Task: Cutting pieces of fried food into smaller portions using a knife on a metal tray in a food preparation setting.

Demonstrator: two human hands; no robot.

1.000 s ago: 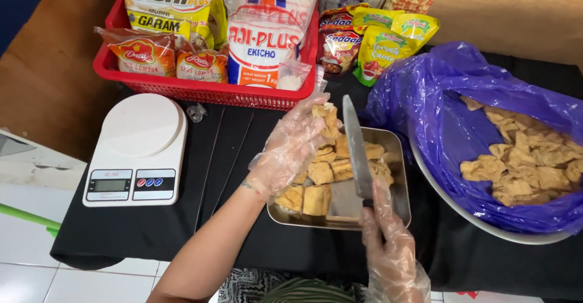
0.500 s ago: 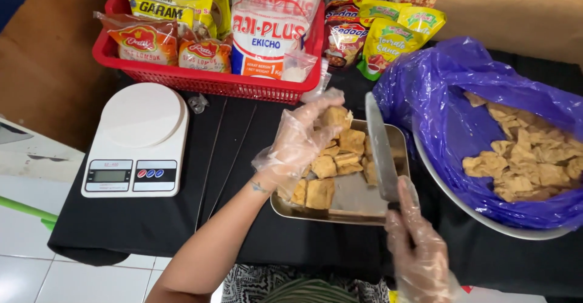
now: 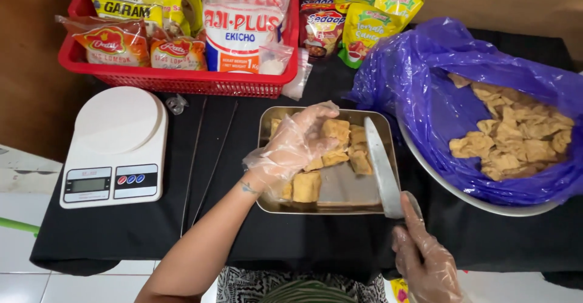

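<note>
The left hand (image 3: 291, 151), in a clear plastic glove, lies curled over the fried tofu pieces (image 3: 337, 151) in the steel tray (image 3: 267, 203) on the black cloth (image 3: 200, 230), fingers closed loosely on them. The right hand (image 3: 425, 260), gloved too, grips the knife (image 3: 381, 169), its blade resting along the tray's right side just beside the tofu. A white kitchen scale (image 3: 115, 145) stands left; a bowl lined with a purple bag (image 3: 425, 84) sits right
</note>
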